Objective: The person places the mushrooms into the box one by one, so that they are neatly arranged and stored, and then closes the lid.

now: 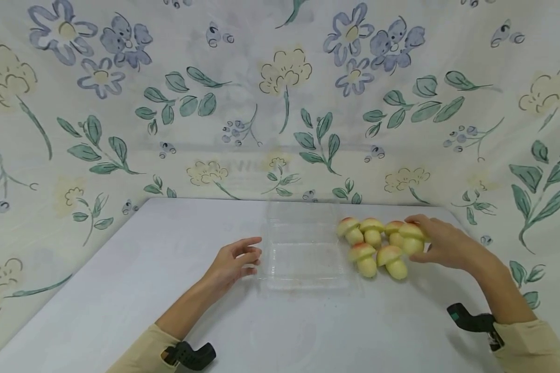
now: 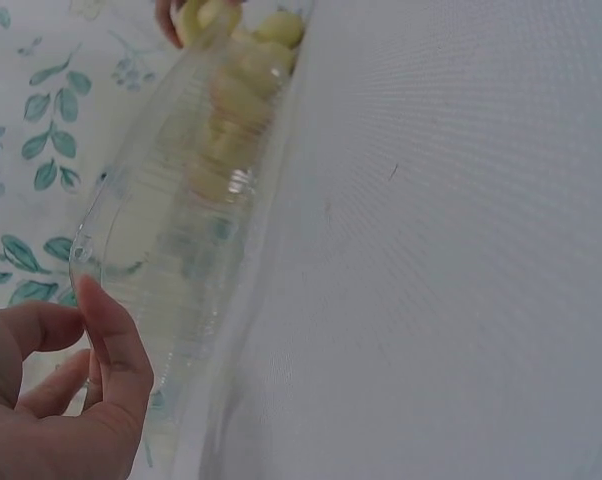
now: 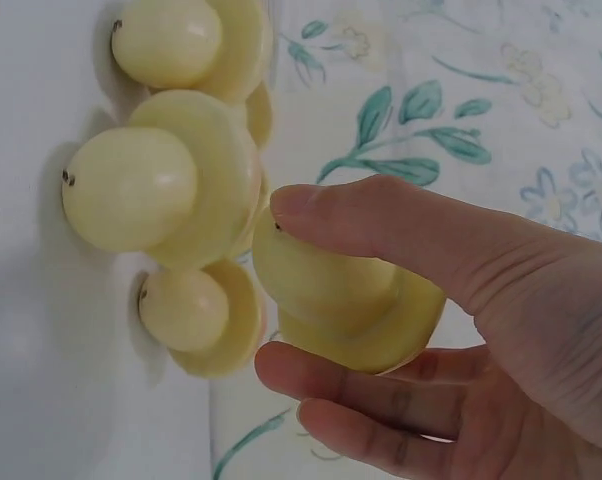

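My right hand [image 1: 441,243] grips a pale yellow mushroom-shaped piece [image 3: 331,290] with a rounded cap, thumb on one side and fingers on the other. Several more mushroom-shaped pieces [image 1: 392,261], some with reddish caps, lie close together just left of that hand. A clear plastic container [image 1: 308,285] sits in the middle of the table, to the left of the pieces. My left hand [image 1: 233,261] is at the container's left side, fingers loosely bent, fingertips right at its rim. In the left wrist view, the see-through rim [image 2: 78,245] runs up to the index fingertip.
A white table [image 1: 177,228] carries everything. Behind it hangs a white cloth [image 1: 280,145] printed with flowers and leaves, close to the table's back edge. Black wrist devices [image 1: 196,356] are strapped at both sleeves.
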The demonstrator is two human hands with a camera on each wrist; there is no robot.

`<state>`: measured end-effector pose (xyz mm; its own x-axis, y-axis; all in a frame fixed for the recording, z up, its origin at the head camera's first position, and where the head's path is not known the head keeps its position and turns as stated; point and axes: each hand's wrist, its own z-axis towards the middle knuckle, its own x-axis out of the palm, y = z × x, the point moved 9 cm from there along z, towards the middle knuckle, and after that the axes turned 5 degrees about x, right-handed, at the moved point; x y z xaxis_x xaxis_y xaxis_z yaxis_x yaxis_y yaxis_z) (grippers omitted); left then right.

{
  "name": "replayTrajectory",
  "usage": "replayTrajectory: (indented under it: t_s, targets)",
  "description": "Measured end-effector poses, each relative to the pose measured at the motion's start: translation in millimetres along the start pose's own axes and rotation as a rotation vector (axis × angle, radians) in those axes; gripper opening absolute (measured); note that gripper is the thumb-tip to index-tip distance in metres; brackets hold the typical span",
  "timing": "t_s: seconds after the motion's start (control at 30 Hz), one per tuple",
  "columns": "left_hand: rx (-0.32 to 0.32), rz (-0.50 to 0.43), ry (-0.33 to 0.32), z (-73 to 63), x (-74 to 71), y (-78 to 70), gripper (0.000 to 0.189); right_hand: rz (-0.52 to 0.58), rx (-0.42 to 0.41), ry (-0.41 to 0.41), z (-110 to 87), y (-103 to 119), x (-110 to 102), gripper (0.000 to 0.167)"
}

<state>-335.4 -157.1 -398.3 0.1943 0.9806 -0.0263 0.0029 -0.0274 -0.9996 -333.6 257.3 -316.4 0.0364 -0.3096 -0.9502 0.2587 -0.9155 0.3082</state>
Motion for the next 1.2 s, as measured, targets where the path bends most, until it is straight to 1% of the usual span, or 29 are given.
replayTrajectory:
  t_s: [0.2,0.33,0.5,0.63,0.8,0.93,1.03,1.2]
  targets:
    - [-0.001,0.007,0.005,-0.7,0.0,-0.7,0.052,0.023,-0.057,-0.004,1.9,20.9,0.2,0.076]
    - [0.001,0.001,0.003,-0.1,0.2,-0.5,0.051,0.019,-0.092,-0.006,9.7,38.3,0.2,0.074]
    - [0.004,0.006,0.006,0.8,0.0,-0.3,0.052,0.045,-0.157,0.004,21.5,63.7,3.0,0.072]
    - [0.006,0.009,0.007,1.1,-0.2,-0.2,0.052,0.046,-0.18,0.033,32.9,81.0,8.5,0.071]
    - [0.002,0.006,0.004,0.6,0.5,0.0,0.051,0.032,-0.194,0.094,49.0,103.3,17.6,0.073]
    - [0.005,0.001,0.003,0.8,0.9,-0.2,0.051,0.013,-0.249,0.117,60.6,124.9,25.1,0.072]
    - [0.006,-0.002,0.004,1.2,0.6,-0.3,0.051,0.012,-0.272,0.141,68.2,137.8,32.9,0.072]
    - [0.004,0.001,0.006,1.8,-0.1,-0.4,0.052,0.031,-0.262,0.19,80.1,152.1,47.0,0.072]
